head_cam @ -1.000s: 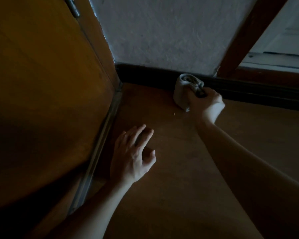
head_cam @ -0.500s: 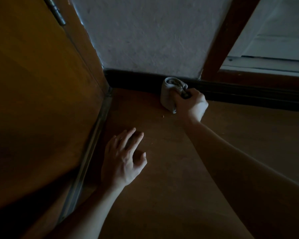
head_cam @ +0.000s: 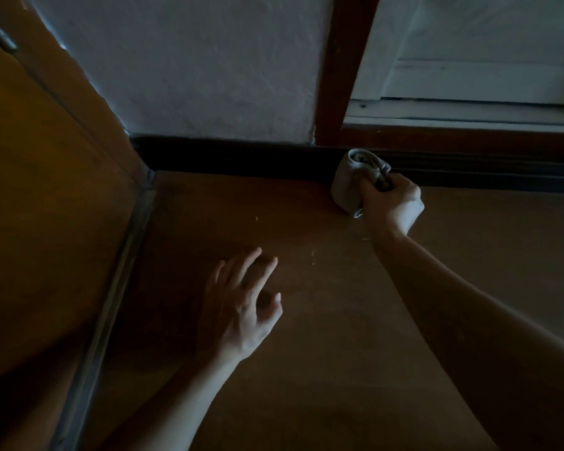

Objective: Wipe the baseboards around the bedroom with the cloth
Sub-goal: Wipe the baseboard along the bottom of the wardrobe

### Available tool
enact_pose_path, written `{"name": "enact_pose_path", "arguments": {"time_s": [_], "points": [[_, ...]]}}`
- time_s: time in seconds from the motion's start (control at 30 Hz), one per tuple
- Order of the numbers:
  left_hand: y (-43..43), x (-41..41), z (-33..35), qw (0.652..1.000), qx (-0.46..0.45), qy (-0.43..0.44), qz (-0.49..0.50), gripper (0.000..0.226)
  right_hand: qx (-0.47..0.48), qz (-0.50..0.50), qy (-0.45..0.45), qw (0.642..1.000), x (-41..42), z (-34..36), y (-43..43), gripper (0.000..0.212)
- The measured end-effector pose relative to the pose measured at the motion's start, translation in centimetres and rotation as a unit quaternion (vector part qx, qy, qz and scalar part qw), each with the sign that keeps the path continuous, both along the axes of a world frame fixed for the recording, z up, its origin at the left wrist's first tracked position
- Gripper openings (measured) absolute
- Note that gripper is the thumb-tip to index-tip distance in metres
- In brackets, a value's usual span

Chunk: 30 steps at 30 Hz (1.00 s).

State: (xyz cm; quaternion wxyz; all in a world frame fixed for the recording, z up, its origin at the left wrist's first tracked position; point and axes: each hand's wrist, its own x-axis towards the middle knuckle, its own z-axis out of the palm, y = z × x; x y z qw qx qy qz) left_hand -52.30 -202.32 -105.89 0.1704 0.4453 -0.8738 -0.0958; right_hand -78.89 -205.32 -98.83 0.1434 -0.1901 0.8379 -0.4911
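Right hand (head_cam: 392,203) grips the bunched cloth (head_cam: 350,182), pressed to the baseboard (head_cam: 228,157) running left-right along the far wall (head_cam: 209,76); left hand (head_cam: 241,307) lies spread, empty, well nearer.

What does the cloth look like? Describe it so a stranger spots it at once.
Start at the dark baseboard under the white wall. Follow it right to below the wooden post, where the right hand grips the cloth against it. Nothing else there is pale grey and bunched.
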Motion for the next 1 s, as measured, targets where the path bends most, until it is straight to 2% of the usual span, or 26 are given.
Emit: {"name": "enact_pose_path", "arguments": {"time_s": [0.23,0.4,0.6,0.73,1.0], "points": [[0.1,-0.3,0.1,1.0,-0.019,-0.015,0.002,0.056,-0.003,0.03,-0.012,0.999,1.5,-0.3,-1.2,0.017],[0.1,-0.3,0.2,1.0,-0.018,-0.021,0.003,0.056,-0.014,-0.032,-0.019,0.999,0.2,-1.1,-0.4,0.02],[0.1,-0.2,0.1,1.0,-0.012,-0.025,0.002,0.056,-0.015,-0.003,-0.027,1.0,0.2,-0.9,-0.5,0.019],[0.1,-0.2,0.0,1.0,-0.007,-0.025,0.003,0.057,-0.021,-0.031,-0.025,0.999,-0.9,-1.1,0.3,0.016],[0.3,-0.2,0.1,1.0,-0.017,-0.002,0.001,0.055,-0.034,0.035,-0.052,0.997,5.6,-1.3,-4.0,0.017]]}}
